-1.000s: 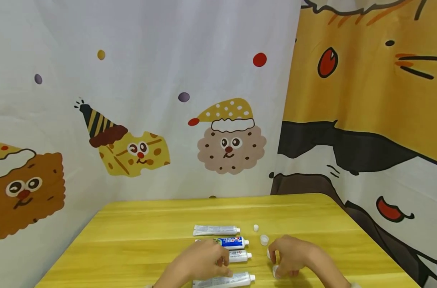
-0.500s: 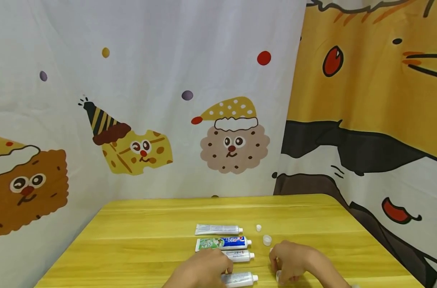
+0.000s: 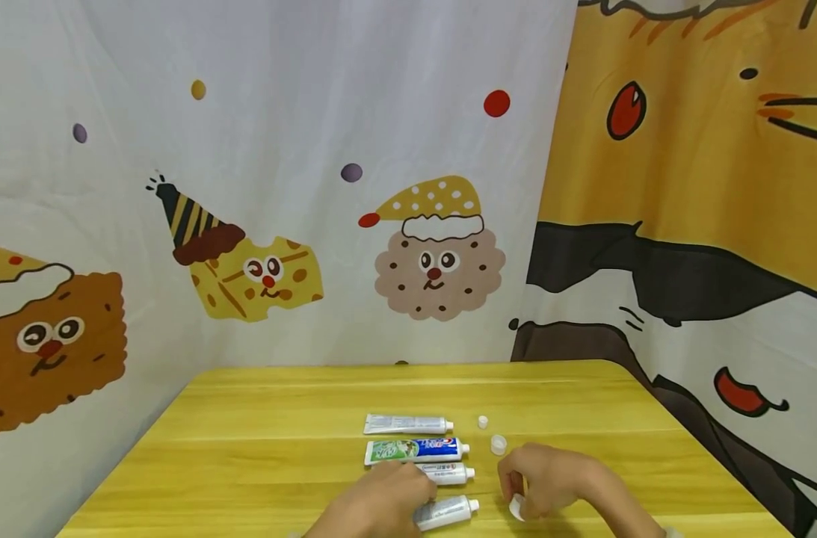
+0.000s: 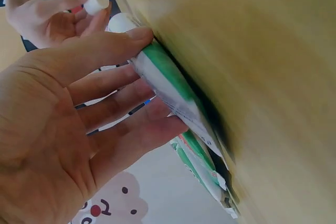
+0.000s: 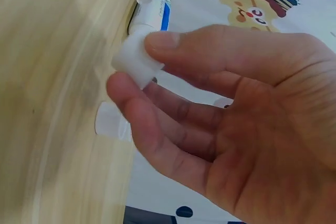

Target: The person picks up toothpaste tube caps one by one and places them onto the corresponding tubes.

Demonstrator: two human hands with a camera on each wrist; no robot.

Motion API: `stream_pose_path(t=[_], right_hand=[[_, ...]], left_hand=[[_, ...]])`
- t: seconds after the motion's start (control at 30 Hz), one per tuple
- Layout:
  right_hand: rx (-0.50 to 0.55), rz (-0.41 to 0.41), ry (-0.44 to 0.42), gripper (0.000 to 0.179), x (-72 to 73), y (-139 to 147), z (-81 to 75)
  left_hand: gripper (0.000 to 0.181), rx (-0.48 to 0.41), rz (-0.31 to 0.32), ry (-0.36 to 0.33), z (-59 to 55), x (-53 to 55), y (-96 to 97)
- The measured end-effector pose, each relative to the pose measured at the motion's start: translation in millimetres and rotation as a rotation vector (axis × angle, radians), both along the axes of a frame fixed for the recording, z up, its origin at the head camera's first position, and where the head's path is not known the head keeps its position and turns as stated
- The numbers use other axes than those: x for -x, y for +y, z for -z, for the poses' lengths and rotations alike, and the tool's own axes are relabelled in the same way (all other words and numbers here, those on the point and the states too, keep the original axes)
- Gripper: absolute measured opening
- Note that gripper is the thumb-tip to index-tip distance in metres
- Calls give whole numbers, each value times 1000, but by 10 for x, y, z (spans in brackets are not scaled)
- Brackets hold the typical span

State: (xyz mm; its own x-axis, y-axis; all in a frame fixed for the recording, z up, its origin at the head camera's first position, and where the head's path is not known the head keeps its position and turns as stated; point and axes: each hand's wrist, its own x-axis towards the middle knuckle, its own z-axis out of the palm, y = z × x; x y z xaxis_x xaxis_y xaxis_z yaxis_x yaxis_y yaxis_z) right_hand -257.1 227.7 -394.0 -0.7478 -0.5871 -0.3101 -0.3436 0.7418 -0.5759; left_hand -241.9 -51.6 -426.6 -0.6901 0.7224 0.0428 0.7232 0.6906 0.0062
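In the head view my left hand (image 3: 384,501) holds the nearest toothpaste tube (image 3: 446,512), its nozzle end angled up to the right. The left wrist view shows the thumb on one face of this tube (image 4: 170,85) and fingers on the other. My right hand (image 3: 546,478) pinches a white cap (image 3: 516,508) between thumb and index finger, to the right of that nozzle. Beyond the held tube lie a white tube (image 3: 448,473), partly hidden by my left hand, a green and blue toothpaste tube (image 3: 418,450) and a silvery-white tube (image 3: 408,424).
A wide white cap (image 3: 498,444) and a smaller cap (image 3: 483,422) stand on the yellow wood-grain table (image 3: 260,426), right of the tubes. A curtain with cartoon prints (image 3: 280,149) hangs behind the table's far edge.
My left hand has taken hold of the nearest tube and raised its nozzle end. My right hand has tilted the cap it pinches up. The other tubes stay in place.
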Motion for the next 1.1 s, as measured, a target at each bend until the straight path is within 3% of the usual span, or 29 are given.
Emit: stream_pose_path(t=[0.13,0.3,0.67,0.9,1.1], right_hand=[[19,-60,95,30,38,37,-2],[67,-107,203,30,84,55,-8],[209,40,429,18,117,13,-128],[355,30,431,24,95,-5,-136],[531,13,280,20,87,-74,-132]], left_hand=[[25,-14,17,-28,3,-5,-2],[28,-35,-5,-92,8,3,-5],[31,-161,8,-37,-31,42,-14],[34,-283,68,11,-48,68,-50],[33,-318,95,13,-67,105,-55]])
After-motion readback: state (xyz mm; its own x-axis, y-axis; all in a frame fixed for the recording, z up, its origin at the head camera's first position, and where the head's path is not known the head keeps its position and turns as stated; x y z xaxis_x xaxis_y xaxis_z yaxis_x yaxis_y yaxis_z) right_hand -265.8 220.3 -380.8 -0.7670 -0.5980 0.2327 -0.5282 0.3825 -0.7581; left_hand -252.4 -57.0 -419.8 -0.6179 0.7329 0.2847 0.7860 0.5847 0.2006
